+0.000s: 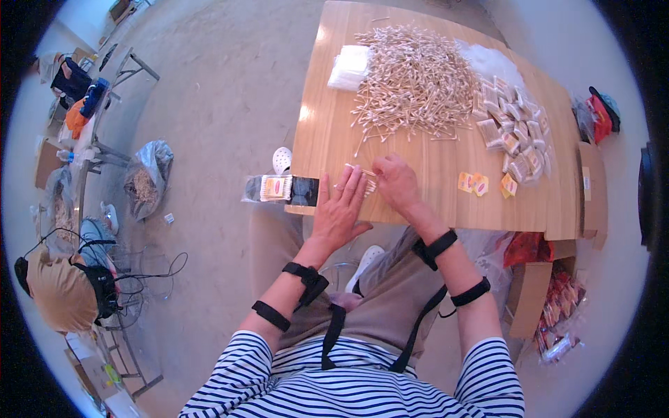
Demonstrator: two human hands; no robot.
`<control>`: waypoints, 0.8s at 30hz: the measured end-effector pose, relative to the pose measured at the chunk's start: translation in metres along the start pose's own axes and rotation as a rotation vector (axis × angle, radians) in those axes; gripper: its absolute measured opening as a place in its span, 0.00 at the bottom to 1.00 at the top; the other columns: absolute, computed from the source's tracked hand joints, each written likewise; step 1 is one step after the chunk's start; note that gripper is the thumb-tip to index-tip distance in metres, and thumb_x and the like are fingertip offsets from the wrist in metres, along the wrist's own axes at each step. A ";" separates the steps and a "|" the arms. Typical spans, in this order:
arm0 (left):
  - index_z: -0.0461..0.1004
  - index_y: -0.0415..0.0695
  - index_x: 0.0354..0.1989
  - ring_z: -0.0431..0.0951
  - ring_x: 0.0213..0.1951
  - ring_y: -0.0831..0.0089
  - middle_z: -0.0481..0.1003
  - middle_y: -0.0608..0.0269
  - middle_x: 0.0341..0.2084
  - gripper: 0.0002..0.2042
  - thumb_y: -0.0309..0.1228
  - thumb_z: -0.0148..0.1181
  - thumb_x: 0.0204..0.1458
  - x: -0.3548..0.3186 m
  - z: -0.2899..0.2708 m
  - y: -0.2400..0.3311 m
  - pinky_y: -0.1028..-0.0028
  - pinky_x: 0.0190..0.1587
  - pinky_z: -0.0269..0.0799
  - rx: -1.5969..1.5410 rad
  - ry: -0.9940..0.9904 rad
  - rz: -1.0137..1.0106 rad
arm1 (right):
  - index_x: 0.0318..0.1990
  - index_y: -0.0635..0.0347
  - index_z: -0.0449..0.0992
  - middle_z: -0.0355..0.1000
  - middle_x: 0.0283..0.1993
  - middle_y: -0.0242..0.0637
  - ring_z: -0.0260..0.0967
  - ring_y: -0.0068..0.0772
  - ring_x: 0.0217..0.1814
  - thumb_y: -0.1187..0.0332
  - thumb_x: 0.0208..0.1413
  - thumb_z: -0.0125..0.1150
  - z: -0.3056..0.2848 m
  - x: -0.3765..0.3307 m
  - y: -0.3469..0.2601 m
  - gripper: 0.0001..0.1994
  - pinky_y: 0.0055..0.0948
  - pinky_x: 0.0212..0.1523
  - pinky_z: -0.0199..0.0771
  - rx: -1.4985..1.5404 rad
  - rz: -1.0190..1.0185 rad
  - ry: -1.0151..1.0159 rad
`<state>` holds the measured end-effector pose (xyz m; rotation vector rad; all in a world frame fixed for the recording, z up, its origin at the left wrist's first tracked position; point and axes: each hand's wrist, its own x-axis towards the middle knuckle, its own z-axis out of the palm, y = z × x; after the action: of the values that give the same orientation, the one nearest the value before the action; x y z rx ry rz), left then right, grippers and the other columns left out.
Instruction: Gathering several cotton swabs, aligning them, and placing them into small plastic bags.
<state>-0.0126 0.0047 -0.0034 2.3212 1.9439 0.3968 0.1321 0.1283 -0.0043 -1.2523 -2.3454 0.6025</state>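
Observation:
My left hand [340,207] lies flat at the table's near edge, its fingers stretched over a small group of cotton swabs [370,187]. Just right of it, my right hand [397,182] has its fingers curled in a pinch at the end of a cotton swab; its fingertips are partly hidden. Left of my left hand, a clear bag with a yellow-and-red label card [277,187] and a row of swabs sits on a dark pad [304,191]. A big heap of loose cotton swabs [414,80] covers the far middle of the table.
White bags [350,67] are stacked left of the heap. Filled swab packs [514,129] pile up at the right, near yellow label cards [479,183]. Cardboard boxes [527,298] stand beside the table's right side. Other people [66,285] sit at the left, near a swab-filled bag [148,180].

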 end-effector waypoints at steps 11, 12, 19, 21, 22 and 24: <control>0.51 0.41 0.73 0.45 0.76 0.60 0.51 0.57 0.73 0.58 0.55 0.74 0.33 0.001 0.002 0.001 0.42 0.72 0.40 0.035 -0.033 -0.020 | 0.38 0.55 0.79 0.77 0.42 0.48 0.77 0.52 0.46 0.62 0.51 0.61 0.013 0.053 -0.036 0.10 0.46 0.47 0.78 -0.149 0.254 -0.017; 0.51 0.41 0.73 0.46 0.76 0.60 0.51 0.57 0.73 0.58 0.56 0.74 0.33 0.001 0.003 0.001 0.41 0.72 0.40 0.035 -0.038 -0.012 | 0.36 0.57 0.79 0.77 0.40 0.48 0.77 0.52 0.44 0.61 0.52 0.60 0.017 0.054 -0.030 0.10 0.48 0.44 0.77 -0.164 0.250 0.018; 0.51 0.42 0.73 0.47 0.75 0.61 0.51 0.57 0.73 0.59 0.56 0.74 0.31 -0.002 0.000 -0.001 0.41 0.72 0.39 0.025 0.014 -0.027 | 0.35 0.59 0.77 0.75 0.38 0.44 0.76 0.49 0.42 0.64 0.53 0.60 0.001 0.022 0.007 0.08 0.46 0.42 0.77 -0.053 0.100 -0.004; 0.52 0.41 0.73 0.48 0.75 0.60 0.51 0.55 0.73 0.58 0.54 0.75 0.33 -0.003 -0.003 -0.001 0.42 0.73 0.38 -0.035 0.024 -0.012 | 0.34 0.59 0.76 0.75 0.37 0.44 0.75 0.49 0.40 0.64 0.53 0.61 0.000 0.009 0.012 0.08 0.46 0.40 0.76 -0.020 0.130 0.040; 0.52 0.41 0.73 0.48 0.75 0.60 0.51 0.55 0.73 0.58 0.54 0.75 0.33 -0.003 -0.004 -0.002 0.42 0.73 0.38 -0.035 0.019 -0.011 | 0.34 0.60 0.75 0.74 0.36 0.44 0.75 0.49 0.39 0.64 0.53 0.62 -0.001 0.003 0.012 0.09 0.46 0.39 0.74 0.012 0.163 0.086; 0.53 0.41 0.73 0.49 0.74 0.57 0.52 0.51 0.73 0.55 0.51 0.75 0.36 -0.005 -0.008 -0.004 0.44 0.73 0.38 -0.188 0.116 -0.016 | 0.34 0.60 0.75 0.73 0.36 0.43 0.74 0.49 0.38 0.64 0.53 0.63 0.002 -0.006 0.010 0.09 0.46 0.38 0.74 0.047 0.166 0.116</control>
<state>-0.0189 -0.0003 0.0029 2.2094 1.8807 0.6951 0.1408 0.1274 -0.0121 -1.4304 -2.1360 0.6166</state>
